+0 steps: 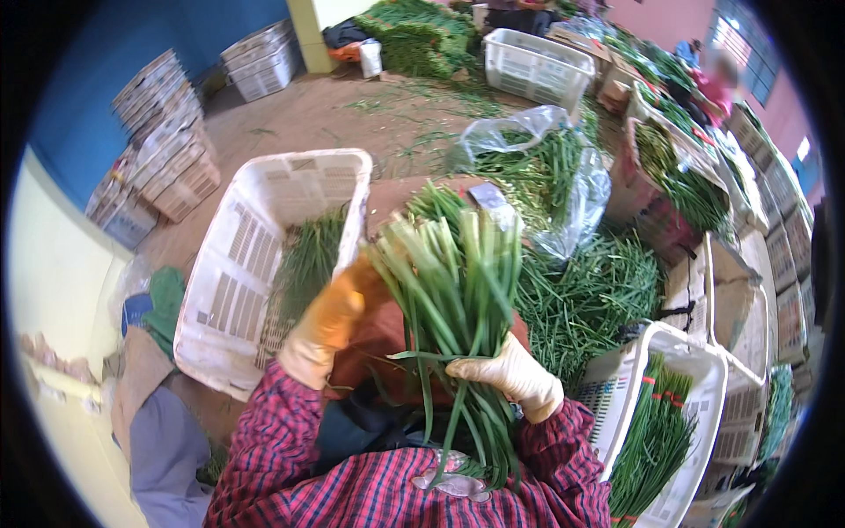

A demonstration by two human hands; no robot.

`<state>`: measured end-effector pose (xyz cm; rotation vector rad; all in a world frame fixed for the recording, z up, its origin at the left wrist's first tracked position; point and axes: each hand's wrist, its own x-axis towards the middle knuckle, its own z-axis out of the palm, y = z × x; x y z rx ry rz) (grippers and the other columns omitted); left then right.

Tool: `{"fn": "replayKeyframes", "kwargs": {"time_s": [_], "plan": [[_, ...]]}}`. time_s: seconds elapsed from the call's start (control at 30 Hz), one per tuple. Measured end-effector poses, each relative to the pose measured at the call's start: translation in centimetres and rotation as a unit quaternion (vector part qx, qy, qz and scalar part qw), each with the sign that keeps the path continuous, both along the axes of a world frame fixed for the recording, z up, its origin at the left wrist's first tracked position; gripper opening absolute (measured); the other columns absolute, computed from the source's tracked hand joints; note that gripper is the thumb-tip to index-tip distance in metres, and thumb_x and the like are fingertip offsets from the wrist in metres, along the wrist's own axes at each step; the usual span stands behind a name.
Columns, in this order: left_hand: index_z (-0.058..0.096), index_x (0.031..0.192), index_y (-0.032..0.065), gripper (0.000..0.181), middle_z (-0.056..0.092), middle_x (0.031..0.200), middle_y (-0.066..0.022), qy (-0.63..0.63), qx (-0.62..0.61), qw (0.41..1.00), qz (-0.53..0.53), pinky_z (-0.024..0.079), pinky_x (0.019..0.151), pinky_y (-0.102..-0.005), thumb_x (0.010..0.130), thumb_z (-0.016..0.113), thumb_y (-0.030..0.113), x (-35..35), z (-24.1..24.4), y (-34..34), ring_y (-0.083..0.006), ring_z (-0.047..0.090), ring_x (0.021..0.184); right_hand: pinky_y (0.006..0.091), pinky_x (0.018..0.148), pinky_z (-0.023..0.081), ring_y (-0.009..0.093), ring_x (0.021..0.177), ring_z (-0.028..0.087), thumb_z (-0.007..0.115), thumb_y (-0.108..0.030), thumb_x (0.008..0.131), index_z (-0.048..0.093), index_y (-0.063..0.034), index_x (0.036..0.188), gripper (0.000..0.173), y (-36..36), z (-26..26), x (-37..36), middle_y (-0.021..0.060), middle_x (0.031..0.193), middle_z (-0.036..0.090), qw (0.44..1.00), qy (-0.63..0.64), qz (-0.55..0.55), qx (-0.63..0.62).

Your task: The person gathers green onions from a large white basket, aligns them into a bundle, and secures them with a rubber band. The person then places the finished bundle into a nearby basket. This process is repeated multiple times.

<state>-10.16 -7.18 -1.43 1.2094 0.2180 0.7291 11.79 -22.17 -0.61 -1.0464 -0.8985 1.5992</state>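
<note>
My right hand (pixel 511 376), in a pale work glove, is closed around the leafy lower part of a bundle of long green stalks (pixel 462 284), their pale cut ends pointing up and away from me. Beside the bundle's left edge is my left hand (pixel 350 300) in an orange-and-cream glove; it is motion-blurred, and its fingers are partly behind the stalks, so its grip cannot be told. Loose leaves hang down from my right hand over my plaid clothing. Behind the bundle lie more green stalks (pixel 436 201) and a small grey object (pixel 488 197).
A white plastic crate (pixel 228 264) holding some greens stands at left. To the right are a heap of loose greens (pixel 594 297), a clear plastic bag (pixel 577 228) of stalks and a white crate (pixel 709 396) of banded bundles. A person in pink (pixel 716 92) is at far right.
</note>
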Motion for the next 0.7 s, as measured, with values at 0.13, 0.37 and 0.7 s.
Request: {"fn": "replayKeyframes", "kwargs": {"time_s": [0.13,0.37,0.7], "plan": [[0.033,0.153,0.0055,0.103,0.051,0.144,-0.0074,-0.015,-0.174,0.984,0.024,0.039,0.110,-0.0382,0.075,0.083,0.052,1.1,-1.9,-2.5,-0.0212,0.049,0.131,0.0344,0.107,0.043,0.024,0.132,0.048,0.086,-0.011,0.077,0.007,-0.0034,0.158,0.113,-0.4,-1.7,-3.5,0.0184,0.149,0.042,0.965,-0.198,-0.113,0.132],[0.035,0.151,0.0036,0.099,0.052,0.144,-0.0153,0.009,-0.080,0.994,0.071,0.041,0.112,-0.0419,0.073,0.088,0.035,3.1,-2.7,-3.4,-0.0255,0.051,0.133,0.0432,0.105,0.045,0.043,0.130,0.047,0.079,-0.017,0.075,0.013,0.0058,0.154,0.106,-0.1,-2.4,-7.2,0.0295,0.150,0.035,0.743,-0.643,-0.100,0.160],[0.039,0.148,0.0047,0.073,0.063,0.122,-0.0094,-0.096,-0.232,0.967,0.041,0.051,0.099,-0.0402,0.085,0.074,0.015,2.2,-2.2,-3.1,-0.0239,0.063,0.113,0.0412,0.109,0.042,0.035,0.134,0.047,0.088,-0.028,0.074,0.022,-0.0023,0.155,0.108,-0.4,-1.8,-4.5,0.0225,0.142,0.048,0.903,-0.359,-0.150,0.182]]}}
